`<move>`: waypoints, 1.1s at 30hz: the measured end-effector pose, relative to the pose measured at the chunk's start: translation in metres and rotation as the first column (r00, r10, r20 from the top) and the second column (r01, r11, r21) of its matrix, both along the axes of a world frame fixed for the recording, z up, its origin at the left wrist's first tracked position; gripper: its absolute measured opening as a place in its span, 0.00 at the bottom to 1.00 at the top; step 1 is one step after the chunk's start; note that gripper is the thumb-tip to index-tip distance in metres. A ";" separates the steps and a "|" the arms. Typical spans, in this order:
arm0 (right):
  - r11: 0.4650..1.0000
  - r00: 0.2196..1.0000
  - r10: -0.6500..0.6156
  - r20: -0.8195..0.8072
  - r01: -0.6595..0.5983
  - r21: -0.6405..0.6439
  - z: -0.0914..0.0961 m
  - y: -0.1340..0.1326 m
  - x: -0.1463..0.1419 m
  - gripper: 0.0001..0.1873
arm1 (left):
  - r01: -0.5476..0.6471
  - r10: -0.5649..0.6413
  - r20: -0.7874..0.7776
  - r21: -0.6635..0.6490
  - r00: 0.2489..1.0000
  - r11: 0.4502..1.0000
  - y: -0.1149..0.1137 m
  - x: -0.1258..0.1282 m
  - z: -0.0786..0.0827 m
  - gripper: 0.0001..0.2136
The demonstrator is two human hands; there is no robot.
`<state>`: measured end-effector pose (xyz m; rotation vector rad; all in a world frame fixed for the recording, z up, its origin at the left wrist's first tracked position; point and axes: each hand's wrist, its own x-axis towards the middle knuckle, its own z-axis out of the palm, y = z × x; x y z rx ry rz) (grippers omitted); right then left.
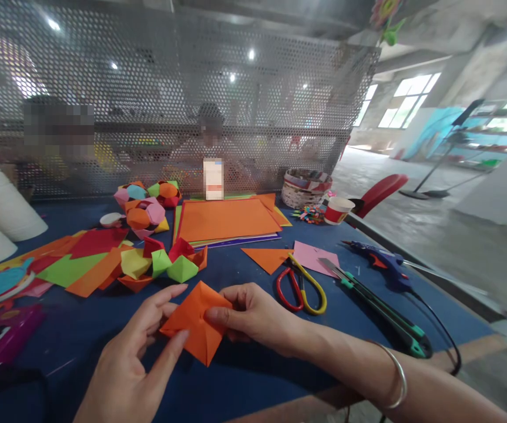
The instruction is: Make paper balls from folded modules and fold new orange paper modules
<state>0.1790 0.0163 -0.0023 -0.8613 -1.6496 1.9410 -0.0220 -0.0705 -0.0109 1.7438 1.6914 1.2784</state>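
A folded orange paper piece is held just above the blue table near its front edge. My left hand pinches its left corner between thumb and fingers. My right hand grips its right side, thumb on top. A silver bangle sits on my right wrist. Several small folded paper shapes in yellow, green, red and orange lie just beyond the hands.
Red-and-yellow scissors, a green utility knife and a blue glue gun lie to the right. A stack of orange sheets, loose coloured paper, paper balls, a woven basket and a red cup sit further back before a perforated metal screen.
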 end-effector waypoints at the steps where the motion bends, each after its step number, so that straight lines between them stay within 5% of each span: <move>1: 1.000 1.000 0.008 0.008 -0.008 -0.005 0.001 -0.001 0.000 0.34 | -0.016 0.016 -0.015 0.010 1.000 1.000 0.000 -0.001 0.000 0.20; 9: 0.998 0.999 0.043 -0.004 -0.043 -0.043 0.000 -0.005 -0.002 0.28 | -0.079 0.113 -0.278 0.129 0.954 0.988 0.000 -0.006 -0.002 0.16; 17: 0.990 0.999 -0.023 -0.037 0.017 -0.139 0.004 -0.007 -0.002 0.26 | -0.157 0.159 -0.059 0.037 0.985 0.987 -0.008 0.006 0.001 0.16; 21: 0.994 0.999 -0.054 -0.002 0.054 -0.091 0.004 -0.005 -0.002 0.23 | -0.188 0.190 -0.094 0.024 0.977 0.982 -0.006 0.007 -0.001 0.16; 26: 0.999 0.998 0.000 0.060 0.003 -0.043 0.000 -0.005 0.000 0.19 | -0.016 0.094 -0.312 0.242 0.945 0.970 0.002 -0.003 -0.002 0.24; 30: 0.995 0.988 0.094 0.127 -0.095 0.008 -0.001 -0.007 0.001 0.18 | 0.183 -0.007 -0.497 0.306 0.868 0.934 0.004 -0.006 -0.003 0.17; 33: 0.993 0.983 0.091 0.160 -0.101 0.058 -0.001 -0.008 0.002 0.16 | 0.201 -0.007 -0.502 0.333 0.865 0.921 0.004 -0.005 -0.004 0.13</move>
